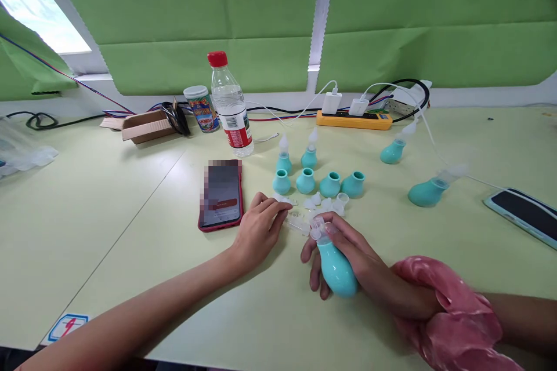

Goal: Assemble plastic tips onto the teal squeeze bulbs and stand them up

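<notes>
My right hand is wrapped round a teal nasal aspirator bulb, its round end toward me and a clear plastic fitting at its neck. My left hand reaches over a small heap of clear plastic parts, its fingertips pinched together at the heap's left edge; whatever they hold is too small to make out. Between the hands lies a clear tube-like piece. Behind the heap, several open teal bulbs stand in a row, and two with clear nozzle tips stand upright behind those.
Two more nozzle-tipped bulbs lie tilted at the right, near a cabled phone. A red-cased phone lies left. Behind are a water bottle, a can, an open carton and a yellow power strip.
</notes>
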`<state>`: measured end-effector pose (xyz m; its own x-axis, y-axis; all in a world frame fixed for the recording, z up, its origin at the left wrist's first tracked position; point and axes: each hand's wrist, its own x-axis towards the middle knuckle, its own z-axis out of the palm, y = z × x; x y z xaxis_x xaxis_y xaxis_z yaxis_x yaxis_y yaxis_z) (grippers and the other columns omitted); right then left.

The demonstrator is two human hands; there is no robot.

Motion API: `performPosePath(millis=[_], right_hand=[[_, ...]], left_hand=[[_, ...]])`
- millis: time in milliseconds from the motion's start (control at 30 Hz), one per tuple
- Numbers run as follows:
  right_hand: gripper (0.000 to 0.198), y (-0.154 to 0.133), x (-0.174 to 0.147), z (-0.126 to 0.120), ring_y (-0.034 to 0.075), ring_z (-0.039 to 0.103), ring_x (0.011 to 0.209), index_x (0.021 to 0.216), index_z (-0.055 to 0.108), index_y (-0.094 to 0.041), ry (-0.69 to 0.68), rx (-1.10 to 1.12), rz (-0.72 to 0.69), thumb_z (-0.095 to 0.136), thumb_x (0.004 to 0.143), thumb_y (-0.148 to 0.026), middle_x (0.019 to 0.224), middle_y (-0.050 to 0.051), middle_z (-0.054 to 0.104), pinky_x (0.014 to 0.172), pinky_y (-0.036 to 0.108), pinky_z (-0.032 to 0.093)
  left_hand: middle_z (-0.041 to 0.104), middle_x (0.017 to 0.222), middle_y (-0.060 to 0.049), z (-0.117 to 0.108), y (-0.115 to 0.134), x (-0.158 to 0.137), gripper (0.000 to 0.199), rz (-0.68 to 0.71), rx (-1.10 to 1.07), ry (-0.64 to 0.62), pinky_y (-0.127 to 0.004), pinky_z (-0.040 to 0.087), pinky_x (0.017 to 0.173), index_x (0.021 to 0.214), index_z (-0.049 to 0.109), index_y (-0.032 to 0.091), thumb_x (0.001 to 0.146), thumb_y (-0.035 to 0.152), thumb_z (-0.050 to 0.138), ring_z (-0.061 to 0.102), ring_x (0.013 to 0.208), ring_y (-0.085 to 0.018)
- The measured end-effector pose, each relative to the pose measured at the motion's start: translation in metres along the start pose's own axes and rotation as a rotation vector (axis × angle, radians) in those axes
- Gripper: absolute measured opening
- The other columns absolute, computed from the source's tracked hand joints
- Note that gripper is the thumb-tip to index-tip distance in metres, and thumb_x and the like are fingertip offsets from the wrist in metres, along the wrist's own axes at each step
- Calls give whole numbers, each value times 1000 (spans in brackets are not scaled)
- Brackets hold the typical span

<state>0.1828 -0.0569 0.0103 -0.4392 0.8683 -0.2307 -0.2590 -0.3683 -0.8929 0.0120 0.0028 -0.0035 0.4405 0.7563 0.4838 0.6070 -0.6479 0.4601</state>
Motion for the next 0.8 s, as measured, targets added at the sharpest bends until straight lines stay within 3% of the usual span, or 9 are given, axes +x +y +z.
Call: performPosePath(millis=[133,267,333,433,500,600,667,800], right_hand=[[29,-2,2,-4,8,49,37,90,33,-22,-83,-76,113,41,81,-49,53,-5,54,35,17,37],[25,-12,-1,-3,5,47,39,77,45,-16,-210,-178,266,64,63,-25,53,-5,53,37,15,38],[21,-18,-5,1,4,46,39,70,47,-15,-246,-253,362,63,57,-13,50,-7,50,38,13,37],[16,-22,-10,6,3,46,38,64,46,-16,-322,-323,508,58,56,-11,48,-7,50,37,12,38],[12,-22,-12,8,4,46,38,64,49,-16,-370,-384,559,57,57,-12,48,-6,51,37,12,39],[15,-20,-13,9,4,44,38,73,56,-16,-340,-555,469,54,59,-12,45,-7,48,34,10,34],[15,-20,-14,8,4,43,38,75,57,-17,-314,-637,368,51,61,-13,46,-6,47,33,10,30],[14,-18,-14,8,4,42,42,75,56,-16,-361,-686,307,49,64,-14,50,-5,46,36,12,31]], left_hand=[[59,77,-7,-8,9,-3,23,106,-103,61,-31,42,64,103,51,13,84,15,38,45,73,-17],[57,85,-13,-14,22,-8,29,628,-26,75,-34,42,60,101,52,10,83,27,38,48,75,-20],[57,79,-12,-12,26,-11,31,747,120,109,-33,40,54,86,57,11,84,32,35,47,68,-20],[52,61,-8,-8,31,-12,42,762,209,84,-30,33,46,59,54,13,85,36,30,42,56,-17],[42,50,-3,-6,34,-14,42,798,186,49,-28,25,41,48,46,15,84,28,28,36,49,-14],[32,44,0,-3,36,-18,36,808,183,55,-28,18,39,45,40,17,79,16,29,30,43,-13],[33,45,0,-3,36,-20,31,787,218,58,-28,18,38,48,44,16,77,14,31,29,43,-12],[35,46,0,-2,38,-24,26,781,240,49,-28,18,38,53,46,15,75,14,32,29,42,-12]])
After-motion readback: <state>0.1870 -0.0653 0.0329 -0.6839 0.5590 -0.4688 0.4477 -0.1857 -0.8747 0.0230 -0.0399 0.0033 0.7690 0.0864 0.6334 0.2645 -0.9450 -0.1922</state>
